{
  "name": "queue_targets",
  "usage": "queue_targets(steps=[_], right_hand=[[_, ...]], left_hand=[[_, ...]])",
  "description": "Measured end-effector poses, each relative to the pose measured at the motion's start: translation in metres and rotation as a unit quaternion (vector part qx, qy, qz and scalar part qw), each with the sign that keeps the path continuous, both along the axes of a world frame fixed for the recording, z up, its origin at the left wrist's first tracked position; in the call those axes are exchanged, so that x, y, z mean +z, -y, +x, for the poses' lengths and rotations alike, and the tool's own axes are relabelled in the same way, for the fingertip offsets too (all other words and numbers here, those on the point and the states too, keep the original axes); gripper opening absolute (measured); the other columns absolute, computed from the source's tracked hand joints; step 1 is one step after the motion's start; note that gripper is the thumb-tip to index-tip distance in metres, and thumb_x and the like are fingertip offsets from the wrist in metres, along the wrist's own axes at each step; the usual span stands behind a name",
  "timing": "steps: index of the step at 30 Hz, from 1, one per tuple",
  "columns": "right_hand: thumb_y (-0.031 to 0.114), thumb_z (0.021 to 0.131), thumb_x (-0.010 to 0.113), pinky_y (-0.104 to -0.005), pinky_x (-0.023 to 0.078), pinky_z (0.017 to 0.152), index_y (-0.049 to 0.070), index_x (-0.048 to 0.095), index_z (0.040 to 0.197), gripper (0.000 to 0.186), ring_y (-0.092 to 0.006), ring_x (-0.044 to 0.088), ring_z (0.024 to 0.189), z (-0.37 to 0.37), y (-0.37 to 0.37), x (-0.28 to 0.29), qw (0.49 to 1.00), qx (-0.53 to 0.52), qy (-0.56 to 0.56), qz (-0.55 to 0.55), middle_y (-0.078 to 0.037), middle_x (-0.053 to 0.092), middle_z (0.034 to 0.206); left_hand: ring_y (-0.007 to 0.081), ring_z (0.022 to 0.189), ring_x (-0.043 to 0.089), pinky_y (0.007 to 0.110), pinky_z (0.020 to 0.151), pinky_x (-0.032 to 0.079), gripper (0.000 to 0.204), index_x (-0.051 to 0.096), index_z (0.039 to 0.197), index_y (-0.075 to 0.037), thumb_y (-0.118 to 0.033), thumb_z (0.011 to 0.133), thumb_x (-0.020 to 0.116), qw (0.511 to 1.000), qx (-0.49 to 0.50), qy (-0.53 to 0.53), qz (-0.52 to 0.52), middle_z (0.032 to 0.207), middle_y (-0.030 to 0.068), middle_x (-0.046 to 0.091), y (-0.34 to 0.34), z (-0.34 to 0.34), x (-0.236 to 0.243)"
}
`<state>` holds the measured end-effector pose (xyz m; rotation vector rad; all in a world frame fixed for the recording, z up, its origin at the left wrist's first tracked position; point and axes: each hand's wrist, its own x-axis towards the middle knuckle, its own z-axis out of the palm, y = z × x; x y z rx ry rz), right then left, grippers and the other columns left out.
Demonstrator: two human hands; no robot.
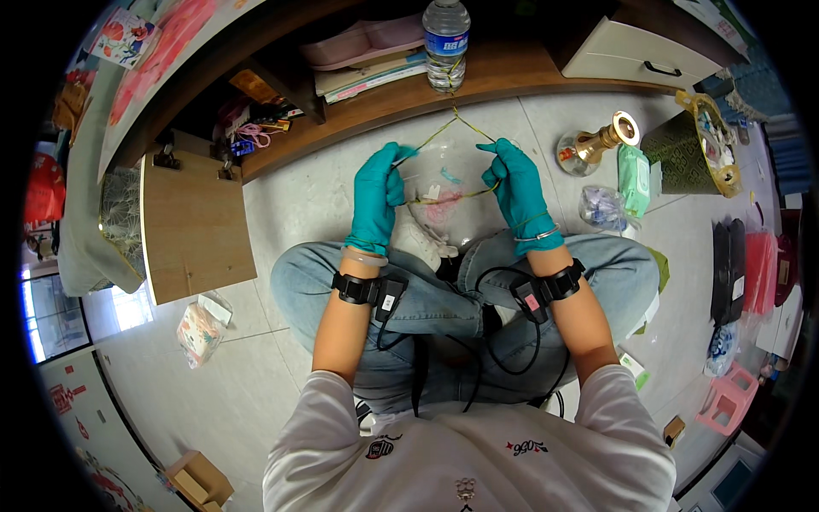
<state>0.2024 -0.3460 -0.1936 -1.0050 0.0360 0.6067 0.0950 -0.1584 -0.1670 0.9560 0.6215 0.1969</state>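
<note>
A thin yellow-green cord runs from a clear plastic water bottle with a blue label, which stands upright on the low shelf. Strands of it also cross the bottle's lower half. Two lengths spread from the bottle to my gloved hands, and another stretch sags between them. My left hand, in a teal glove, is closed on the left length. On the other side, my right hand pinches the right length, its index finger pointing inward. Some cord also lies across the right glove near the wrist. Beneath, clear plastic with pink strands lies on the floor.
The wooden cabinet's shelf holds books; its door hangs open at left. At right stand a brass-and-glass vessel, a green packet, a bagged purple item and a patterned bin. My crossed legs fill the near floor.
</note>
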Motion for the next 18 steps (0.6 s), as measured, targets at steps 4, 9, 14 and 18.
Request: queue_targets(steps=[4, 9, 14, 18], right_hand=[[0.021, 0.090, 0.053, -0.0240, 0.039, 0.052, -0.001, 0.062, 0.095, 0.025, -0.0111, 0.045, 0.052, -0.002, -0.002, 0.003, 1.000, -0.006, 0.014, -0.021, -0.001, 0.044, 0.058], [0.021, 0.090, 0.053, -0.0234, 0.038, 0.048, -0.001, 0.062, 0.094, 0.024, -0.0115, 0.045, 0.049, -0.008, -0.003, -0.003, 0.998, 0.025, 0.009, -0.052, -0.002, 0.047, 0.056], [0.022, 0.091, 0.053, -0.0234, 0.037, 0.047, 0.001, 0.062, 0.092, 0.023, -0.0122, 0.045, 0.049, -0.027, -0.011, -0.021, 0.997, 0.056, -0.026, -0.050, -0.003, 0.048, 0.057], [0.021, 0.090, 0.053, -0.0229, 0.043, 0.053, 0.004, 0.063, 0.098, 0.022, -0.0131, 0.053, 0.058, -0.045, -0.022, -0.026, 0.987, 0.138, -0.029, -0.072, -0.006, 0.058, 0.070]], left_hand=[[0.0035, 0.045, 0.024, 0.021, 0.041, 0.019, 0.027, 0.064, 0.106, -0.005, -0.024, 0.091, 0.051, 0.984, -0.152, -0.042, 0.079, 0.053, -0.0095, 0.027, 0.013, -0.004, 0.017], [0.0048, 0.050, 0.032, 0.021, 0.046, 0.026, 0.030, 0.065, 0.105, -0.002, -0.024, 0.092, 0.050, 0.955, -0.272, -0.021, 0.116, 0.059, -0.0043, 0.048, 0.014, -0.008, 0.011], [0.0092, 0.072, 0.052, 0.021, 0.068, 0.041, 0.032, 0.064, 0.102, 0.001, -0.025, 0.093, 0.049, 0.950, -0.223, 0.083, 0.202, 0.089, 0.0050, 0.064, 0.013, -0.007, -0.007], [0.0122, 0.092, 0.057, 0.024, 0.083, 0.044, 0.032, 0.063, 0.103, 0.002, -0.025, 0.094, 0.048, 0.966, -0.221, 0.087, 0.099, 0.103, 0.0071, 0.062, 0.021, -0.007, 0.006]])
